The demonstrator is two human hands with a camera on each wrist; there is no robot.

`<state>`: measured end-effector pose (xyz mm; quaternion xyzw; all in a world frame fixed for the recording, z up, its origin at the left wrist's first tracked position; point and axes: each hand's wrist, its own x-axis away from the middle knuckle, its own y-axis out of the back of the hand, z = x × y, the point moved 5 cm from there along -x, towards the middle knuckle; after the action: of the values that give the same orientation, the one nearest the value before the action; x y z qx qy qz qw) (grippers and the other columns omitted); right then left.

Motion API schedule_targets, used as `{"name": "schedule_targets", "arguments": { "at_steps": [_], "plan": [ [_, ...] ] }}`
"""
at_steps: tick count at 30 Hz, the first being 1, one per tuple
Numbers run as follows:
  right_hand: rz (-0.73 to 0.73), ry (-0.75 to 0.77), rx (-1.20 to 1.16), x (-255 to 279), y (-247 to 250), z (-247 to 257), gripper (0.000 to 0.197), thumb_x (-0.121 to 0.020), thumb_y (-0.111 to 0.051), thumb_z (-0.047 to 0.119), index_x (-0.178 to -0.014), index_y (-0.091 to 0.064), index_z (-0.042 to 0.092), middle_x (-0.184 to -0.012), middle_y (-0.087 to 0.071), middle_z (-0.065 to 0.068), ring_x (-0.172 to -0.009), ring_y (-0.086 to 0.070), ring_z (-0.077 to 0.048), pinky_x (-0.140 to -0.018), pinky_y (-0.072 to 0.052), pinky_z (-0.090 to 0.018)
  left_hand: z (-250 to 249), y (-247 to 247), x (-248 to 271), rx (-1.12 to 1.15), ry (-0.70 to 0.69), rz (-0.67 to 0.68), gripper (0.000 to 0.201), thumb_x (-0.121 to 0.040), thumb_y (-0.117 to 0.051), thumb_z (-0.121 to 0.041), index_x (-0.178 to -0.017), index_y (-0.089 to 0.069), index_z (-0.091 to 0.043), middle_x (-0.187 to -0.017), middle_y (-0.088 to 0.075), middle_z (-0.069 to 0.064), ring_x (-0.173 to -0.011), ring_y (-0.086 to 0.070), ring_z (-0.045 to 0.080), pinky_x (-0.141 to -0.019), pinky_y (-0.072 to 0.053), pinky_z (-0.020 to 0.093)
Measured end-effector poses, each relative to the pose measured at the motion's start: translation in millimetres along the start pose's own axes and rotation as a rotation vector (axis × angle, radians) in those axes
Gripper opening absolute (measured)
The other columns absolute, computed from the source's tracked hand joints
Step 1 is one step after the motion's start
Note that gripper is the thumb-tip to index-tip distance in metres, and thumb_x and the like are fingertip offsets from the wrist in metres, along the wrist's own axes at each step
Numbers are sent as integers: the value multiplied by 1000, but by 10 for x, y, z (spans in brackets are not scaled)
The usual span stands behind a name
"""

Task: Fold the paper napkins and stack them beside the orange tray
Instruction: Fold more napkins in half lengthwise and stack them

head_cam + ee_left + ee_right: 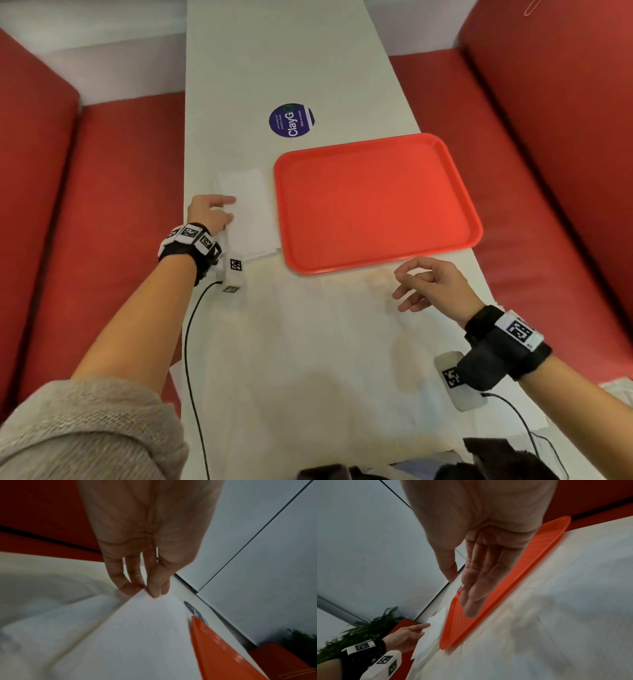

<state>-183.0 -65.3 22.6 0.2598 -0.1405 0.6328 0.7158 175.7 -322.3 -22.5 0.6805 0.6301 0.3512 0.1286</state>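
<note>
The orange tray (376,202) lies flat on the white table (291,61), right of centre. Folded white napkins (251,212) sit stacked against the tray's left side. My left hand (219,210) is at the stack's left edge. In the left wrist view its thumb and fingertips (154,588) pinch the edge of the top napkin (137,635), beside the tray (223,649). My right hand (424,284) hovers just in front of the tray's near rim (530,563), fingers (474,588) relaxed and holding nothing. A large unfolded napkin (308,342) is spread before me.
Red bench seats flank the narrow table on the left (113,205) and right (548,171). A round purple sticker (291,120) sits beyond the tray. Sensor cables (188,342) trail from both wrists. A dark item (496,459) lies at the near edge.
</note>
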Motion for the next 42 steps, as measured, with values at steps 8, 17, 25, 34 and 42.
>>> {"name": "schedule_targets", "arguments": {
  "at_steps": [8, 17, 25, 34, 42],
  "plan": [
    [-89, -27, 8, -16, 249, -190, 16, -92, -66, 21, -98, -65, 6, -80, -75, -17, -64, -70, -35, -54, -54, -29, -36, -31, 15, -137, -49, -24, 46, -89, -45, 5, -118, -70, -20, -133, -55, 17, -111, -58, 35, -88, -48, 30],
    [-273, -147, 435, 227, 673, -929, 12, -78, -79, 19, -83, -69, 14, -76, -68, -8, -56, -65, -22, -59, -56, -33, -706, -1176, 1584, -217, -593, 178, 18, -82, -60, -2, -92, -70, -13, -96, -62, 11, -88, -58, 30, -83, -48, 41],
    [-283, -158, 606, 494, 673, -1349, 35, -66, -86, 31, -85, -60, 20, -84, -54, 0, -71, -51, -13, -57, -34, -22, -746, -2567, 2725, -189, -412, 495, 42, -93, -61, -25, -132, -53, -9, -125, -51, 7, -109, -50, 21, -100, -44, 36],
    [-277, -46, 461, 551, 752, -1441, 31, -70, -85, 28, -87, -61, 19, -83, -56, -1, -71, -51, -15, -61, -37, -22, -831, -2867, 2696, -494, -352, 275, 46, -90, -61, -44, -123, -50, -14, -123, -48, 6, -115, -42, 27, -92, -41, 37],
    [-120, 156, 518, 722, 540, -739, 57, -59, -73, 73, -91, -56, 28, -89, -58, 11, -73, -58, -11, -65, -49, -27, -1122, -2487, 2918, 241, -207, 417, 21, -89, -67, -17, -77, -51, -12, -59, -55, -1, -52, -54, 11, -56, -43, 22]
  ]
}}
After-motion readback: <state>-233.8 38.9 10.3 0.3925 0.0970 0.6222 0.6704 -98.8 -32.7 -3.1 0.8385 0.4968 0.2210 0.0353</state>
